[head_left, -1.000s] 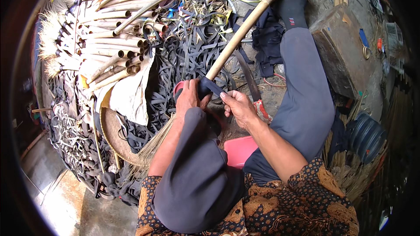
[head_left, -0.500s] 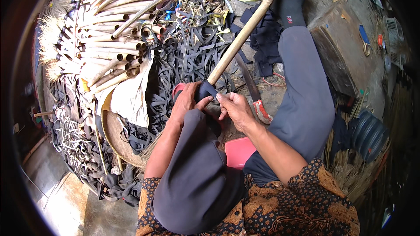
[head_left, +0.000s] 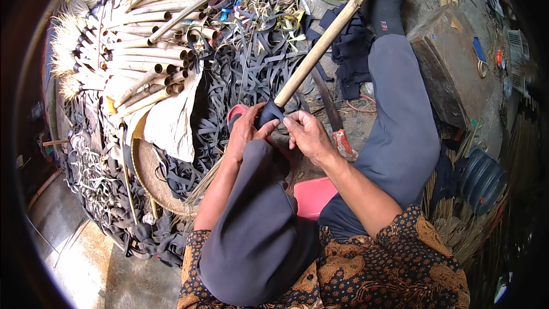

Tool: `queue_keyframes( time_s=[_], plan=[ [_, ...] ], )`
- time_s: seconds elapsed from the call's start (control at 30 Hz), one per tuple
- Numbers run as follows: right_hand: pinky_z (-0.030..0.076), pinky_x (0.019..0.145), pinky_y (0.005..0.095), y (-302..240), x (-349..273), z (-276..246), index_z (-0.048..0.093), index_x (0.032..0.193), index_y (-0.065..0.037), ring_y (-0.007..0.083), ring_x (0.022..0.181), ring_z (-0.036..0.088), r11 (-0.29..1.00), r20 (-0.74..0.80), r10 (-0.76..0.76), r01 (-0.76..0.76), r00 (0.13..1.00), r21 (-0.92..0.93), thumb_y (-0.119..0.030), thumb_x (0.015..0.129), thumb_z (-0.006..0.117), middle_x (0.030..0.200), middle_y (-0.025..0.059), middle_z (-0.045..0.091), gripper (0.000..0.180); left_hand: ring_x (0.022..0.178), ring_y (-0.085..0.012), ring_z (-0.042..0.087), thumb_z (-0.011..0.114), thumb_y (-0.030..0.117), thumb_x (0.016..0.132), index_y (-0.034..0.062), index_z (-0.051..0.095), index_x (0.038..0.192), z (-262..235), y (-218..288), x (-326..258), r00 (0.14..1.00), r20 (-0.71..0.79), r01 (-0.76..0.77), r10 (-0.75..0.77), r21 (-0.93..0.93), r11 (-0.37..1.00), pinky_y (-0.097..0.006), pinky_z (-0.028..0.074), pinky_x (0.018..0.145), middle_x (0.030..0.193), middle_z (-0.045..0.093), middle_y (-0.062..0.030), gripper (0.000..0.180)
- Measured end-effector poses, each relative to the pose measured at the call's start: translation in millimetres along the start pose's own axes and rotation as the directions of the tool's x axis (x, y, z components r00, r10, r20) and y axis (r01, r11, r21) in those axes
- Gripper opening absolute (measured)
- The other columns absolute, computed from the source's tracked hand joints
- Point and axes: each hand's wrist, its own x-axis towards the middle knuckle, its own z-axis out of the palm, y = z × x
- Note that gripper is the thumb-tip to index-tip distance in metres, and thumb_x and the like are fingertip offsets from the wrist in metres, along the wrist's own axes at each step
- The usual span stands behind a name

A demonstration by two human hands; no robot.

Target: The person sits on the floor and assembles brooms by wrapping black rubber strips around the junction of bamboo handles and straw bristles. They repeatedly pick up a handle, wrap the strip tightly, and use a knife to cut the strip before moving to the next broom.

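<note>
The left hand (head_left: 245, 131) and right hand (head_left: 306, 133) meet at the near end of a long pole (head_left: 326, 40), which slants away toward the upper right. A dark strip (head_left: 269, 113) covers that end like a cap. The left hand's grip is closed on the strip, thumb pressing it against the pole, while the right hand's fingers pinch the strip's other side just beside it. The pole end sits above the person's raised knee, both hands touching it.

Judging from how things lie, the binding is only at its start — the strip covers just the tip, and the rest of the pole is bare all the way up. No loose tail of the strip shows, so how much winding is left cannot be told.

To the left lies a heap of cut black strips (head_left: 240, 74), and beyond them a stack of short tubes (head_left: 143, 51). A knife (head_left: 331, 114) rests on the ground just right of the hands, and a wooden block (head_left: 452, 74) stands farther right.
</note>
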Motion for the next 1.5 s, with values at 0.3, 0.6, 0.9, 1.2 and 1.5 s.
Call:
queue_keyframes(
  time_s=[0.3,0.6,0.9,1.2,1.5],
  plan=[
    [0.051,0.064,0.0322,4.1,6.9,-6.4,0.068,0.097,0.001,0.0131,0.069,0.066,0.927,-0.051,-0.117,0.090,0.992,-0.364,-0.021,0.100,0.069,0.082,0.0086,0.070,0.023,0.097,-0.0129,0.064,0.082,0.020,0.092,0.0056,0.057,0.139,-0.6,-21.3,9.2,0.942,0.331,0.283,-0.059,-0.686,0.670,-0.030,0.054,0.080,0.109,0.067,-0.0034,0.055],
    [0.053,0.052,0.0249,0.5,12.2,2.6,0.061,0.102,0.004,0.0077,0.057,0.058,0.958,-0.040,-0.081,0.067,0.996,-0.280,-0.020,0.104,0.065,0.081,0.0032,0.061,0.024,0.090,-0.0143,0.061,0.071,0.035,0.100,-0.0036,0.055,0.142,14.5,-8.5,-1.8,0.993,0.091,0.103,-0.081,-0.270,0.957,-0.030,0.051,0.079,0.107,0.069,-0.0107,0.059],
    [0.053,0.052,0.0254,8.3,14.9,3.3,0.063,0.104,0.004,0.0088,0.059,0.061,0.969,-0.044,-0.097,0.085,0.994,-0.231,-0.019,0.104,0.065,0.080,0.0036,0.064,0.023,0.083,-0.0148,0.063,0.080,0.046,0.091,-0.0018,0.065,0.132,25.6,-12.4,10.8,0.987,0.036,0.161,-0.159,-0.362,0.918,-0.030,0.052,0.073,0.097,0.070,-0.0089,0.065],
    [0.050,0.056,0.0205,-101.1,-35.6,-42.0,0.066,0.111,0.000,0.0023,0.064,0.054,0.922,-0.154,-0.378,0.386,0.913,0.023,-0.019,0.106,0.063,0.084,-0.0022,0.061,0.019,0.086,-0.0216,0.073,0.076,0.046,0.091,0.0025,0.068,0.130,33.6,-22.7,13.8,0.984,-0.104,0.129,-0.146,-0.157,0.979,-0.032,0.056,0.078,0.093,0.076,-0.0150,0.059],
    [0.047,0.050,0.0215,-110.0,-147.5,-267.2,0.069,0.107,-0.002,0.0039,0.061,0.054,0.902,-0.716,-0.430,0.291,0.550,-0.318,-0.022,0.105,0.063,0.085,-0.0009,0.061,0.021,0.084,-0.0195,0.067,0.070,0.042,0.099,-0.0030,0.064,0.130,32.3,-46.4,29.5,0.983,-0.136,0.117,-0.119,-0.023,0.993,-0.034,0.053,0.077,0.094,0.072,-0.0146,0.055]
  ],
)
